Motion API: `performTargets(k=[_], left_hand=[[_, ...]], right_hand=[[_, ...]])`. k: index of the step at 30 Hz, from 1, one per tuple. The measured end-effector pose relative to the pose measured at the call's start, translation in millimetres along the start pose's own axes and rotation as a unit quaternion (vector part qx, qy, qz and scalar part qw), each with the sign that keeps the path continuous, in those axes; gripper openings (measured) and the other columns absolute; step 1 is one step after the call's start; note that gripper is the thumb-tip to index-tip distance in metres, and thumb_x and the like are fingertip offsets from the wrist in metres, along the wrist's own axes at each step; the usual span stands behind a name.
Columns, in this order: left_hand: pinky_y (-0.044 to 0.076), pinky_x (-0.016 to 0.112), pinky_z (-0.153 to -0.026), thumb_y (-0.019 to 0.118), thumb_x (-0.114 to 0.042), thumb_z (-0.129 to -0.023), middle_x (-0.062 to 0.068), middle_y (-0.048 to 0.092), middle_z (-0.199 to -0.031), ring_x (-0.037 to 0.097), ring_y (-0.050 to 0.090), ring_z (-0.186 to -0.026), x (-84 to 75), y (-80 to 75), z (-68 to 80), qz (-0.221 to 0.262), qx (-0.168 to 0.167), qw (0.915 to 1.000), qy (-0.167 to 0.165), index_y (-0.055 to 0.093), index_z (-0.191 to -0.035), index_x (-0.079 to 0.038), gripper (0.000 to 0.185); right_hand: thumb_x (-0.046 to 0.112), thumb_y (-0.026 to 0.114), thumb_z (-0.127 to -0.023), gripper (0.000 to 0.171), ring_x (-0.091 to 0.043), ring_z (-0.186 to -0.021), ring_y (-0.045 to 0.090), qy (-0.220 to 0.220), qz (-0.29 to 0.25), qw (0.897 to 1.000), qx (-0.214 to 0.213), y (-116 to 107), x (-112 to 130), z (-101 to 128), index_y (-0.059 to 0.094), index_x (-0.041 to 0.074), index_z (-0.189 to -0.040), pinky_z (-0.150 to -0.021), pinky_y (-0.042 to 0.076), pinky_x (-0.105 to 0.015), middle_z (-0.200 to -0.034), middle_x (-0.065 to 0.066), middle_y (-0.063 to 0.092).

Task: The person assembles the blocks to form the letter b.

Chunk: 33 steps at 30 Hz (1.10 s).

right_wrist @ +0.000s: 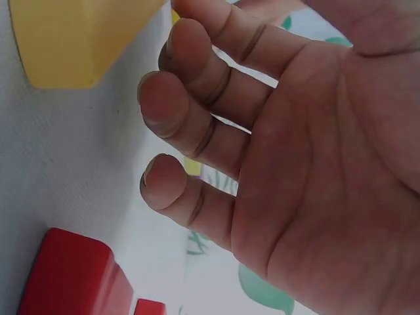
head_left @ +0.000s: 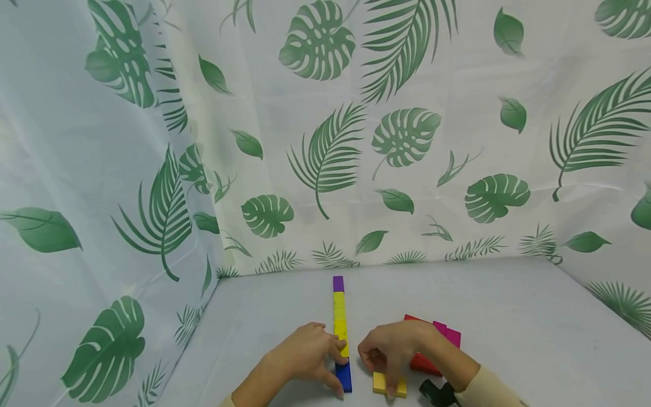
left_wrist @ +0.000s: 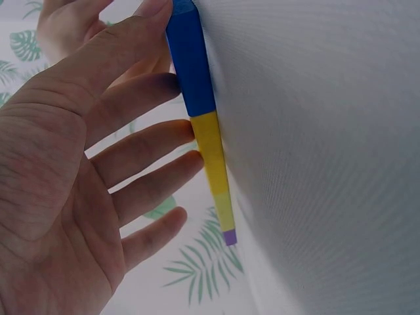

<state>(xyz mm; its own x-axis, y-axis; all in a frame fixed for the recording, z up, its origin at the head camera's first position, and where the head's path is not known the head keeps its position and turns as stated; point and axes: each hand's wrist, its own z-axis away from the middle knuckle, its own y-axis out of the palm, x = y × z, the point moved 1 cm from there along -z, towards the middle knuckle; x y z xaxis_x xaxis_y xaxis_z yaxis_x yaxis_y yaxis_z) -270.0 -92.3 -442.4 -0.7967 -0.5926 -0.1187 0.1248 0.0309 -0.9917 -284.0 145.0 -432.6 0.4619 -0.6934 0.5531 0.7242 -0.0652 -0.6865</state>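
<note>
A straight row lies on the table, made of a blue block (head_left: 343, 377), yellow blocks (head_left: 339, 316) and a purple block (head_left: 338, 284) at the far end. My left hand (head_left: 310, 353) rests along its left side. Its thumb touches the blue block near the close end, and its fairly straight fingers reach the blue and yellow sides. Right of the row, my right hand (head_left: 399, 346) pinches a separate light-yellow block (head_left: 399, 388) between thumb and fingers. That block (right_wrist: 59, 42) appears at the upper left in the right wrist view; the thumb tip is hidden there.
Red blocks (head_left: 425, 364) and magenta blocks (head_left: 452, 336) lie beyond the right forearm, partly covered by it. A black object (head_left: 436, 392) sits by the right sleeve. Leaf-printed sheets (head_left: 346, 237) enclose the pale table (head_left: 488, 305) at the back and sides.
</note>
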Motion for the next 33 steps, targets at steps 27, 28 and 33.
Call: performTargets(k=[27,28,33], left_hand=[[0.044,0.04,-0.119,0.084,-0.068,-0.072,-0.014,0.069,-0.134,-0.002,0.062,-0.125,-0.8,-2.1,-1.9,0.024,0.017,0.9995,-0.015,0.079,-0.116,-0.041,0.052],[0.044,0.041,-0.118,0.084,-0.068,-0.073,-0.014,0.069,-0.134,-0.002,0.062,-0.125,-0.9,-2.2,-1.8,0.023,0.017,0.9995,-0.015,0.079,-0.116,-0.041,0.052],[0.045,0.04,-0.118,0.083,-0.069,-0.073,-0.012,0.069,-0.135,-0.001,0.062,-0.126,-0.7,-1.7,-0.5,0.015,0.012,0.9998,-0.007,0.079,-0.117,-0.039,0.053]], right_hand=[[0.016,0.093,-0.078,0.031,-0.01,-0.078,0.061,0.061,-0.031,0.996,-0.058,0.2,-1.7,3.6,0.067,0.024,-0.094,-0.075,0.054,-0.022,-0.084,0.006,0.064],[0.016,0.093,-0.077,0.032,-0.01,-0.078,0.062,0.064,-0.03,0.995,-0.064,0.4,-1.7,3.9,0.067,0.024,-0.093,-0.076,0.054,-0.022,-0.084,0.006,0.065],[0.015,0.092,-0.078,0.031,-0.01,-0.08,0.061,0.067,-0.025,0.994,-0.083,0.4,-1.6,3.7,0.067,0.024,-0.094,-0.077,0.055,-0.023,-0.085,0.008,0.066]])
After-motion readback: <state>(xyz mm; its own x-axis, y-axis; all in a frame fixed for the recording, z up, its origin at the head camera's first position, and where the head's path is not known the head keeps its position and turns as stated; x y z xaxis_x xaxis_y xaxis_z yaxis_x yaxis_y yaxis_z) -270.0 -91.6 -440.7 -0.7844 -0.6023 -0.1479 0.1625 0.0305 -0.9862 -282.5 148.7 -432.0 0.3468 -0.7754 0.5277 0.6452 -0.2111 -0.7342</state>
